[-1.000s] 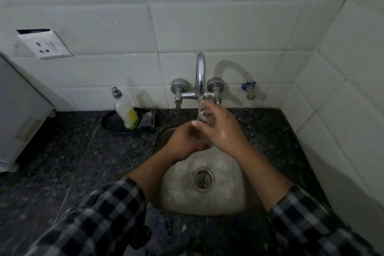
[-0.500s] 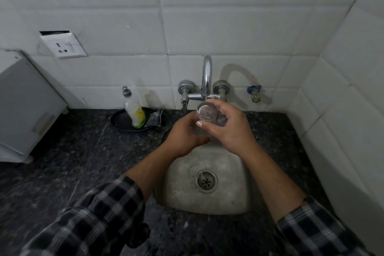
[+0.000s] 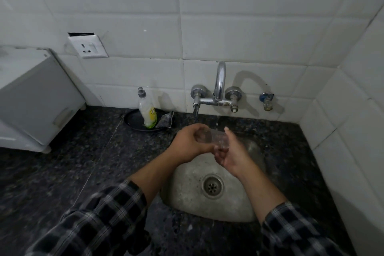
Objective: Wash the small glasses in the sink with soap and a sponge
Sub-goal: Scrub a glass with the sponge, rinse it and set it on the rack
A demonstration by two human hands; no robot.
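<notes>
1. Small glass [image 3: 214,137] lies on its side above the back of the sink [image 3: 187,193], under a thin stream of water from the tap [image 3: 219,81].
2. Left hand [image 3: 190,143] curls round the glass's left end.
3. Right hand [image 3: 234,151] grips the other end, thumb up and fingers curled beneath.
4. Soap bottle [image 3: 148,110] stands on a dark dish [image 3: 133,119] at the counter's [image 3: 62,162] back edge, left of the tap.

Back wall [image 3: 249,27] and right side wall [image 3: 363,110] were large white tiles with grey grout lines and met in a corner. A white socket plate [image 3: 88,45] sat askew, dark gap above it. Countertop [image 3: 62,162] was black speckled stone. A white boxy appliance [image 3: 35,89] stood at left on small feet. Light was dim.
</notes>
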